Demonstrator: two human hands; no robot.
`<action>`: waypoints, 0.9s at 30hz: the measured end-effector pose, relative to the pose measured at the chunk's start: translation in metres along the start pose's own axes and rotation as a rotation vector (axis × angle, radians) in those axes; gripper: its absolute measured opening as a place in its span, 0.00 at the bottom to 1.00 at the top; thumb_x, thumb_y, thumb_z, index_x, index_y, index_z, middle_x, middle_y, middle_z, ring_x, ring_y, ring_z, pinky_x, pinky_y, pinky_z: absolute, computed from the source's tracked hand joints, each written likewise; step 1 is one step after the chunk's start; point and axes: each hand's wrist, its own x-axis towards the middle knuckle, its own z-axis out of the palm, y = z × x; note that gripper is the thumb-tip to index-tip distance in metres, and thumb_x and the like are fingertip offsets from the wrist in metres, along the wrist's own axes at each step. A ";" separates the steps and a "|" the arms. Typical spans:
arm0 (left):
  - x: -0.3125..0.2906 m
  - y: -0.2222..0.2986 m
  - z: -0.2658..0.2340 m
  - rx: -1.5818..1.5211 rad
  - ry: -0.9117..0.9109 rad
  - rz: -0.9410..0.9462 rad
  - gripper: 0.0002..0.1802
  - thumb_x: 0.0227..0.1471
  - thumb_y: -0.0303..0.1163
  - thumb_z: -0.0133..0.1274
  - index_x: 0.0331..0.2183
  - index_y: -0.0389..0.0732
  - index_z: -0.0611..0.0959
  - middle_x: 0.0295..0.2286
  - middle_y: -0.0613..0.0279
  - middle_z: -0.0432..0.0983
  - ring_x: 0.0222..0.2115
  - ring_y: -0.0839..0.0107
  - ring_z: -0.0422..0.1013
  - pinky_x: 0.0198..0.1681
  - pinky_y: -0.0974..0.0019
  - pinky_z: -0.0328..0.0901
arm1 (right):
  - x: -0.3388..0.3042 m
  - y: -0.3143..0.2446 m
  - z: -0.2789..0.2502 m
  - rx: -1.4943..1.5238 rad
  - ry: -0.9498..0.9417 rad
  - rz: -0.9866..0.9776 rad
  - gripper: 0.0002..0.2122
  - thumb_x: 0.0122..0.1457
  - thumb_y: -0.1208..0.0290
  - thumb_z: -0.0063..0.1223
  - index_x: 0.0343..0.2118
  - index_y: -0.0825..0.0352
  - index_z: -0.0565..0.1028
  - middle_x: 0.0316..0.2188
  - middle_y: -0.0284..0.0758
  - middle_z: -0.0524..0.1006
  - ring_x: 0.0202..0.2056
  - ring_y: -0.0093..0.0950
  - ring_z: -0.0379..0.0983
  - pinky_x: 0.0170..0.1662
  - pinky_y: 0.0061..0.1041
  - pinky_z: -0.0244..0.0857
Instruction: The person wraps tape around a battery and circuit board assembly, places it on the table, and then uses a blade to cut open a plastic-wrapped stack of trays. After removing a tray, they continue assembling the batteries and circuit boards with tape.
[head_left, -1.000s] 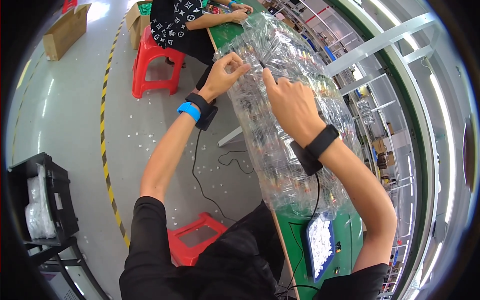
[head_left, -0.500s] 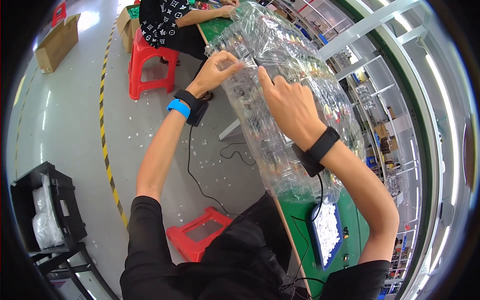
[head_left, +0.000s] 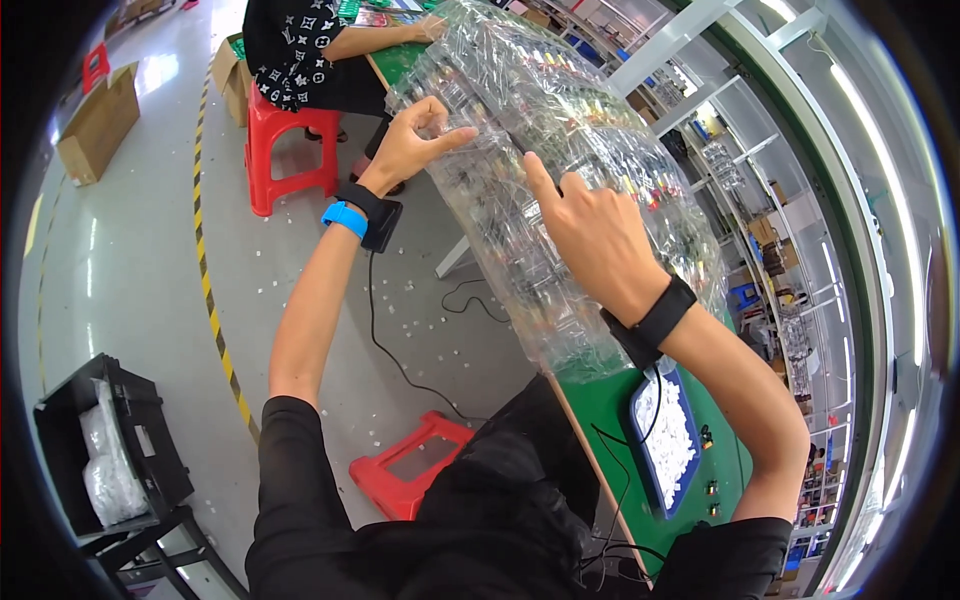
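A big clear plastic bag [head_left: 560, 150], stuffed with stacked clear trays of small parts, lies along the green worktable [head_left: 610, 420]. My left hand [head_left: 410, 140] pinches the bag's film at its near left edge, thumb and fingers closed on the plastic. My right hand [head_left: 595, 230] rests on top of the bag near its middle, index finger stretched out and pressing the film. Both wrists wear black bands; the left also carries a blue band.
A blue tray of small white pieces [head_left: 665, 440] sits on the table by my right elbow. A red stool [head_left: 400, 470] stands under me; another red stool [head_left: 285, 145] holds a seated person in a black patterned shirt [head_left: 300, 45]. A black bin [head_left: 100, 450] stands lower left, cardboard boxes [head_left: 95, 120] upper left.
My left hand has slid along the bag's edge and pinched the film. My right hand has moved across the top of the bag, index finger now extended. The view has shifted slightly.
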 end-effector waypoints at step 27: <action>-0.021 0.047 0.041 0.199 -0.014 0.082 0.14 0.53 0.38 0.62 0.32 0.36 0.81 0.25 0.65 0.74 0.28 0.77 0.66 0.33 0.70 0.61 | 0.016 0.009 -0.001 0.153 0.042 -0.005 0.26 0.54 0.78 0.50 0.58 0.71 0.65 0.26 0.40 0.75 0.24 0.38 0.77 0.25 0.34 0.70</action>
